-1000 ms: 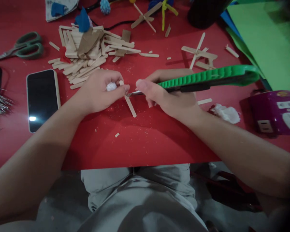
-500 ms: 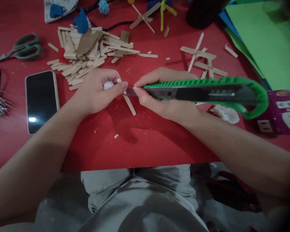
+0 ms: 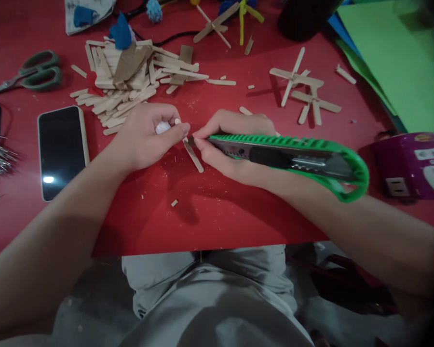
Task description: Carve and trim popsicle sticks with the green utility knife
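Pinched between the thumb and fingers of my left hand (image 3: 148,137) is a popsicle stick (image 3: 194,157), its lower end slanting down to the right. A small whitish wad (image 3: 162,127) shows inside the curl of that hand. My right hand (image 3: 231,144) grips a green utility knife (image 3: 292,156) close to its blade end, the handle pointing right over the forearm. The blade tip meets the stick just beside my left thumb. A heap of popsicle sticks (image 3: 130,99) lies beyond my left hand.
Left of my hands lie a phone (image 3: 63,152) and scissors (image 3: 41,72). Crossed stick pieces (image 3: 313,94) rest at the back right, near green paper (image 3: 394,58) and a purple socket block (image 3: 415,166). Tiny shavings and a stick scrap (image 3: 174,203) dot the red table (image 3: 238,221).
The knife's handle end has swung left and down, and my right hand has shifted slightly left and lower. My left hand and the stick stay nearly in place.
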{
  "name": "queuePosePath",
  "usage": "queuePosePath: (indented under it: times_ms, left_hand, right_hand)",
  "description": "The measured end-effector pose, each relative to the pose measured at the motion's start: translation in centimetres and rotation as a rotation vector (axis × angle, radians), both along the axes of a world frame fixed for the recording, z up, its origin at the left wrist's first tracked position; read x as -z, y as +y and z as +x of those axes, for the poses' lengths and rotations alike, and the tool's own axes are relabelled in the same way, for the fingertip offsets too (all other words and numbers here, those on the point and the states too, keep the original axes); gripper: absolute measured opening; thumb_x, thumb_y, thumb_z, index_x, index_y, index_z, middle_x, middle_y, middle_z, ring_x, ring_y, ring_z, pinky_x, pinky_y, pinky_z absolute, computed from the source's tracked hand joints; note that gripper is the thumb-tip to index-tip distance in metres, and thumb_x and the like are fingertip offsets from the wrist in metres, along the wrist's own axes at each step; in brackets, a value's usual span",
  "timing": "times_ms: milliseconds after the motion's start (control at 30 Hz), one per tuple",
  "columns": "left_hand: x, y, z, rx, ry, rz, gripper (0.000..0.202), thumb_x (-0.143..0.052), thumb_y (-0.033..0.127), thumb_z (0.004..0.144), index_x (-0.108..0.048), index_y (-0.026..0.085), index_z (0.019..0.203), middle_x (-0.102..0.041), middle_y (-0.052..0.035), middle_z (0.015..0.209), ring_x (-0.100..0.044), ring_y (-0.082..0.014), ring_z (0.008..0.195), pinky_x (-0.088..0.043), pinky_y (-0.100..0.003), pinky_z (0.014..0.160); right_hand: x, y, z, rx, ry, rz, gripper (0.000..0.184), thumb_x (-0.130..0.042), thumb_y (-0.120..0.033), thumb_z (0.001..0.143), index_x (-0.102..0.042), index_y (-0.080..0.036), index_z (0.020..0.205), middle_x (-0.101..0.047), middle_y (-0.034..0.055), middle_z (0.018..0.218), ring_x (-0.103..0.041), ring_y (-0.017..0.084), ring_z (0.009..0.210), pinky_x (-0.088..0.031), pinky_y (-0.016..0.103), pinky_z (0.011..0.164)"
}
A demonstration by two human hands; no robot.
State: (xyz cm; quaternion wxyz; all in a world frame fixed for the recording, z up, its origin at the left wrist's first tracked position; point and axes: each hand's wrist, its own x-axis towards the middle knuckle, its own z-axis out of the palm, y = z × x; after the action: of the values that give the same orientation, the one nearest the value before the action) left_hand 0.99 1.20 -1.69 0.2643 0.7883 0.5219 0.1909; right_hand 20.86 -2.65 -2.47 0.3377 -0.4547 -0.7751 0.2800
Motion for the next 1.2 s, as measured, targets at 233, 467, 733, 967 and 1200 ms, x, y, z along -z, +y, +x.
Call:
queuePosePath:
  times_ms: [233, 467, 733, 967, 1200]
  left_hand:
    - [0.1, -0.1, 0.1, -0.017, 0.016, 0.007, 0.027, -0.055, 0.037, 0.085, -0.057, 0.016, 0.067, -0.048, 0.0031, 0.058, -0.038, -0.0088, 0.061, -0.036, -0.025, 0.064]
    - [0.3, 0.2, -0.1, 0.046, -0.091, 0.037, 0.028, -0.057, 0.038, 0.081, -0.054, 0.019, 0.061, -0.040, 0.0033, 0.053, -0.037, -0.0100, 0.055, -0.033, -0.028, 0.057]
    - [-0.1, -0.1, 0.1, 0.047, -0.043, 0.044, 0.028, -0.057, 0.039, 0.080, -0.052, 0.020, 0.061, -0.047, 0.0017, 0.055, -0.041, -0.0114, 0.058, -0.036, -0.030, 0.060]
    - [0.2, -0.1, 0.0, 0.025, 0.006, 0.052, 0.025, -0.056, 0.037, 0.081, -0.050, 0.021, 0.062, -0.052, -0.0001, 0.060, -0.049, -0.0142, 0.062, -0.039, -0.032, 0.063]
    - [0.4, 0.0, -0.2, 0.020, -0.028, 0.034, 0.029, -0.057, 0.042, 0.081, -0.049, 0.021, 0.063, -0.052, -0.0005, 0.061, -0.048, -0.0147, 0.063, -0.038, -0.031, 0.060]
  right_hand:
    - [0.1, -0.1, -0.1, -0.024, 0.037, -0.071, 0.014, -0.061, -0.035, 0.091, -0.068, -0.028, 0.081, -0.070, -0.0027, 0.069, -0.066, 0.017, 0.068, -0.056, 0.033, 0.074]
    - [-0.3, -0.4, -0.2, 0.034, 0.002, 0.015, 0.011, -0.064, -0.035, 0.089, -0.067, -0.029, 0.080, -0.069, -0.0016, 0.069, -0.065, 0.018, 0.064, -0.055, 0.034, 0.070]
    - [0.4, -0.7, 0.0, 0.053, 0.001, 0.215, 0.017, -0.062, -0.040, 0.089, -0.066, -0.027, 0.080, -0.072, 0.0006, 0.074, -0.064, 0.016, 0.061, -0.051, 0.030, 0.061]
    - [0.5, -0.7, 0.1, 0.015, 0.026, 0.313, 0.016, -0.058, -0.034, 0.093, -0.067, -0.029, 0.081, -0.072, 0.0009, 0.076, -0.067, 0.017, 0.065, -0.053, 0.030, 0.066]
    - [-2.9, 0.1, 1.8, 0.041, -0.008, 0.165, 0.010, -0.065, -0.034, 0.089, -0.070, -0.030, 0.082, -0.074, 0.0016, 0.079, -0.068, 0.018, 0.068, -0.056, 0.030, 0.064]
